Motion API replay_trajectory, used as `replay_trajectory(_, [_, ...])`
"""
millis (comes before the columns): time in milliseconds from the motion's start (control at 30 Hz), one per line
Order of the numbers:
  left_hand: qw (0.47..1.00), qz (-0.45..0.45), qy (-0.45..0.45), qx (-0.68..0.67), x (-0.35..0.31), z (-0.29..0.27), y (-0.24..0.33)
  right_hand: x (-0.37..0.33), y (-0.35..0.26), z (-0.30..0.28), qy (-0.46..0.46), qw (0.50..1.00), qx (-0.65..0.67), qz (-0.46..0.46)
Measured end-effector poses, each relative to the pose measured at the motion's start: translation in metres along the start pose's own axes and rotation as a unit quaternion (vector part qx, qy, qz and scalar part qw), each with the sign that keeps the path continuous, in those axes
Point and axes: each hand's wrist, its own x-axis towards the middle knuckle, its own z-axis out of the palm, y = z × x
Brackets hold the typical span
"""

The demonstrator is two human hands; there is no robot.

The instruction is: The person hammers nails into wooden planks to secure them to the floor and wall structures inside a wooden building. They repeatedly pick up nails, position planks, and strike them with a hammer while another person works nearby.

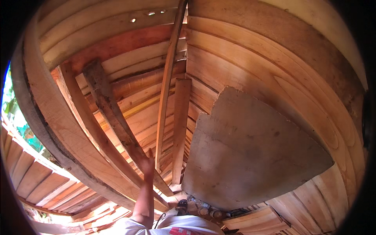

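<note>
1. While the head view looked down past the grey board (250, 149), the left hand (147, 165) lay against the lower part of the dark plank (110, 101), its fingers too hidden to tell whether they gripped it; the right hand's grip could not be told.
2. The dark plank leaned aslant, left of the grey board.
3. Between them stood a slim post (167, 82) and a wider upright (181, 129).
4. Above the grey board rose the plank wall (274, 62).
</note>
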Motion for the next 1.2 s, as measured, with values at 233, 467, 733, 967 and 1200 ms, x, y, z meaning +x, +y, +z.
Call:
replay_trajectory(233, [0.917, 0.191, -0.194, -0.292, 0.066, 0.070, 0.089, 0.014, -0.025, 0.004, -0.017, 1.000, 0.003, 0.002])
replay_trajectory(467, [0.889, 0.436, -0.119, -0.081, 0.190, 0.204, 0.184, 0.020, -0.037, 0.016, 0.001, 0.999, 0.027, 0.036])
replay_trajectory(733, [0.894, 0.403, -0.180, 0.078, 0.222, 0.245, 0.187, -0.057, 0.026, 0.092, -0.003, 0.998, 0.033, 0.056])
replay_trajectory(967, [0.849, 0.468, -0.214, 0.116, 0.190, 0.153, 0.230, -0.092, 0.114, 0.161, 0.053, 0.994, 0.084, 0.037])
replay_trajectory(1200, [0.882, 0.356, -0.297, 0.087, 0.195, 0.074, 0.203, -0.091, 0.022, 0.069, 0.033, 0.999, 0.038, 0.014])
